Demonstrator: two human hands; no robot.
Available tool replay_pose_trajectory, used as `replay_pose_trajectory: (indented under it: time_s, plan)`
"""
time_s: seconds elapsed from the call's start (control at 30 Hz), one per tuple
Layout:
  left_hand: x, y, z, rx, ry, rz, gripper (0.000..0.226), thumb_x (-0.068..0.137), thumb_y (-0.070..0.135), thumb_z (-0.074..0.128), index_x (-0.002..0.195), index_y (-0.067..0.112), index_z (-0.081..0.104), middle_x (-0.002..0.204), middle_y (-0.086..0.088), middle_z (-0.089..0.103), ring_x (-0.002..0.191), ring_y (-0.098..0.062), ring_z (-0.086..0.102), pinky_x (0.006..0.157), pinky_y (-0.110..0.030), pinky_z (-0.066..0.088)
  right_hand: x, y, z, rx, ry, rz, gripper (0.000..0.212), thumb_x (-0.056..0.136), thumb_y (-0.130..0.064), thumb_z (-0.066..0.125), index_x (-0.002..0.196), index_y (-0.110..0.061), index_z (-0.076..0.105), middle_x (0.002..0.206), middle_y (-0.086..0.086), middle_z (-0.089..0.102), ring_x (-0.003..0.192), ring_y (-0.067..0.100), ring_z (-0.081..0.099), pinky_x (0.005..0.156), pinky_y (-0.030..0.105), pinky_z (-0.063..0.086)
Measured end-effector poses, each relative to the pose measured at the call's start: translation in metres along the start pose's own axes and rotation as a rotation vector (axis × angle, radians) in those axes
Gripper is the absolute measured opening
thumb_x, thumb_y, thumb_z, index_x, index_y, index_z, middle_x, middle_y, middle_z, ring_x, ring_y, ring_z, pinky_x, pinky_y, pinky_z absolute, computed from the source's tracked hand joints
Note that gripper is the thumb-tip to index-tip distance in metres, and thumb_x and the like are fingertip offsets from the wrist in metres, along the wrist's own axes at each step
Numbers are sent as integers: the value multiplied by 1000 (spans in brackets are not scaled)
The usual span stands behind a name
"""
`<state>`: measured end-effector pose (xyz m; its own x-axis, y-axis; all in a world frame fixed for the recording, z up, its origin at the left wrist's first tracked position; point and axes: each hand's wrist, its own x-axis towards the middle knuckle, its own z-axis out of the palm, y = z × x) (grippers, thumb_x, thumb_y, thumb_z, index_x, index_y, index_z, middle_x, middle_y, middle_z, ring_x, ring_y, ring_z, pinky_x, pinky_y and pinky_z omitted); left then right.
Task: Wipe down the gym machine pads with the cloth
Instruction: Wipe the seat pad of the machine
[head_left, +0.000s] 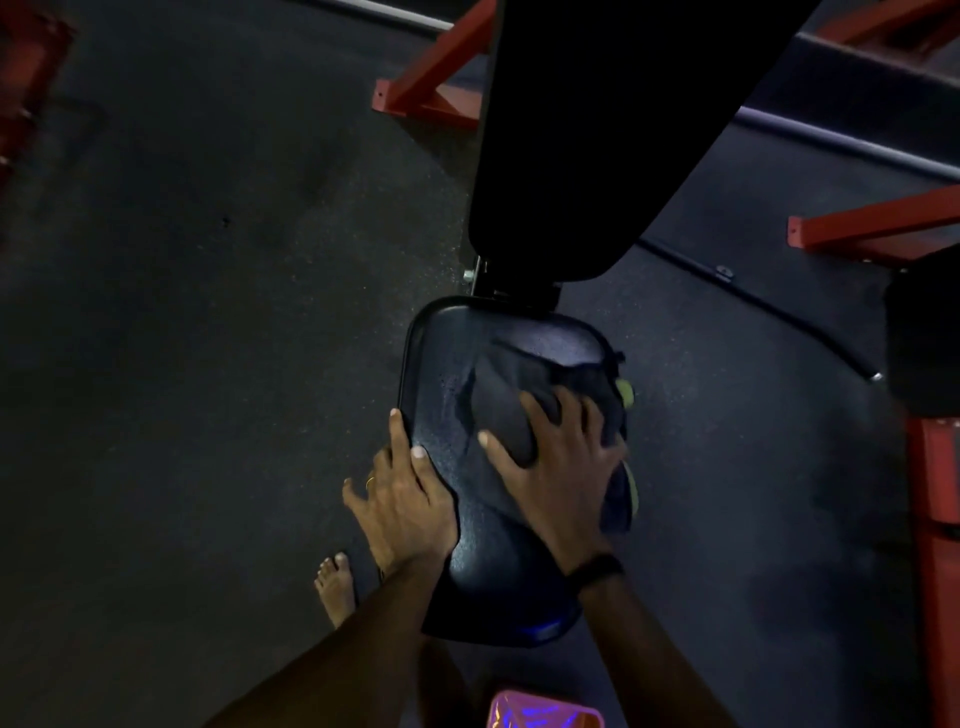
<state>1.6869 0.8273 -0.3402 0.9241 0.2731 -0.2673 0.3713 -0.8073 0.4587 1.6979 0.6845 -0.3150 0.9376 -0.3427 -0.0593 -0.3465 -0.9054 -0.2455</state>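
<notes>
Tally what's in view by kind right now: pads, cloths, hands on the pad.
Black pads: 2, the seat pad and the back pad
Dark cloths: 1, the cloth on the seat pad
Hands on the seat pad: 2, left hand at its edge, right hand pressing the cloth
Total: 5

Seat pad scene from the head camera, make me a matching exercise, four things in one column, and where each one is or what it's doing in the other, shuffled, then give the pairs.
Things
1. left hand
2. right hand
3. cloth
4. back pad

States
A. spread dark over the seat pad
B. presses down on the cloth
C. rests on the seat pad's left edge
D. rises beyond the seat pad, untouched

Pairs: 1-C, 2-B, 3-A, 4-D
</notes>
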Motion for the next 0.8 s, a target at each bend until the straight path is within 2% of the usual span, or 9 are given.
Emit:
replay_pose_trajectory:
  time_s: [0.07,0.13,0.2,0.27,0.33,0.43,0.53,0.63,0.8]
  plan:
    - [0,1,0,3,9,-1,61,102,42,13,156,21,28,125,-10,66,112,-29,63,114,-60,24,-15,16,-6,70,-54,147,78,75,-86,51,138,-41,48,149,-1,38,136,29,34,95,58,42]
    - [0,0,1,8,9,-6,60,102,41,13,156,21,28,124,-10,66,111,-29,63,114,-60,24,10,28,-6,200,-38,282,87,71,-88,55,143,-42,42,153,3,32,137,33,36,101,58,43]
    - [-1,0,1,11,7,-10,59,102,41,14,157,22,27,124,-10,66,111,-29,63,114,-60,24,57,37,2,269,-13,368,90,69,-89,56,144,-43,41,147,7,42,131,33,46,102,54,46]
    - [-1,1,1,13,12,-10,60,101,41,14,157,22,28,122,-10,66,108,-30,63,114,-60,24,100,42,5,322,-22,459,97,63,-97,51,141,-40,47,131,9,59,121,34,57,98,50,51]
    - [-1,2,0,23,12,-11,61,101,41,13,157,23,27,122,-11,66,106,-31,63,114,-59,23,112,45,4,336,-29,487,99,61,-99,48,139,-37,53,125,7,65,117,33,61,97,49,51]
    - [-2,0,1,33,13,-4,59,102,41,14,157,23,26,121,-12,66,104,-32,64,114,-58,24,56,38,-5,383,-25,452,87,75,-83,59,148,-38,41,141,10,52,129,34,51,104,52,45]
    - [-1,0,2,38,18,-6,57,103,39,17,157,22,27,119,-13,66,100,-33,65,112,-59,27,-41,26,-11,408,-45,511,94,72,-86,54,151,-42,32,142,6,50,130,29,50,102,51,48]
    - [-2,1,3,30,43,-10,56,103,37,20,156,20,31,118,-15,67,97,-36,65,110,-61,29,-99,18,-5,344,-21,571,95,67,-87,53,149,-41,37,137,7,55,126,30,54,96,47,51]
    - [-2,1,1,25,30,-4,56,103,36,21,156,19,30,119,-15,66,98,-36,65,110,-61,28,-21,27,-4,385,-61,619,94,72,-89,51,151,-40,31,133,9,55,125,32,54,100,49,45]
